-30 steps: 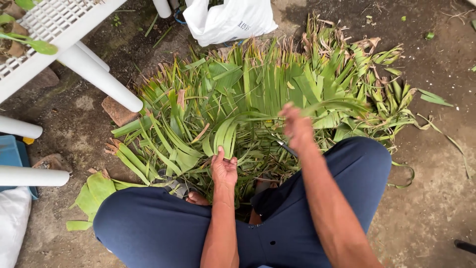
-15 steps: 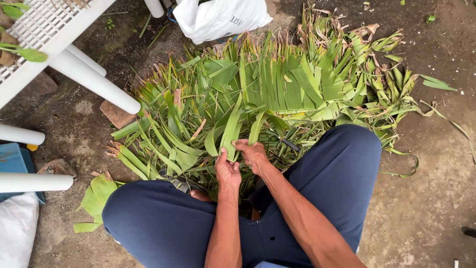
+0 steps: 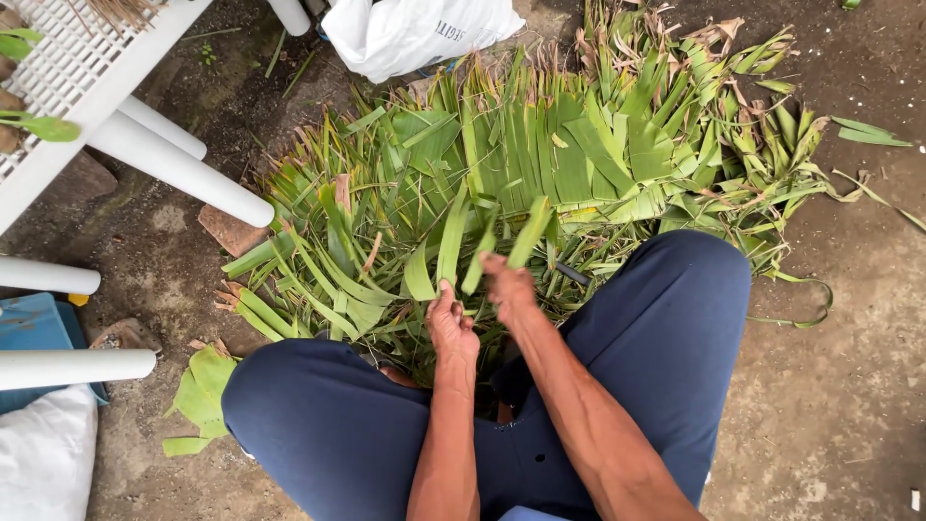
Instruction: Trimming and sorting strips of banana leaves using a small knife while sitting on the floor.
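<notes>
Dirt floor point(image 3: 830, 405) under a leaf pile point(image 3: 540, 164), and I've got my left hand point(image 3: 451, 328) and right hand point(image 3: 509, 286) each pinching green leaf strips point(image 3: 487, 246).

The leaf strips point(image 3: 482, 251) are bright green, and the leaf pile point(image 3: 540, 164) beyond them mixes that green with yellowing edges and dry brown tips. The trousers point(image 3: 666, 338) are plain dark navy, the ground point(image 3: 839, 405) a mottled grey-brown, and the brick point(image 3: 231, 230) a dull reddish brown. The slatted rack point(image 3: 68, 58), its pipe legs point(image 3: 178, 169) and the sack point(image 3: 415, 29) are white, while the box point(image 3: 34, 328) is blue.
</notes>
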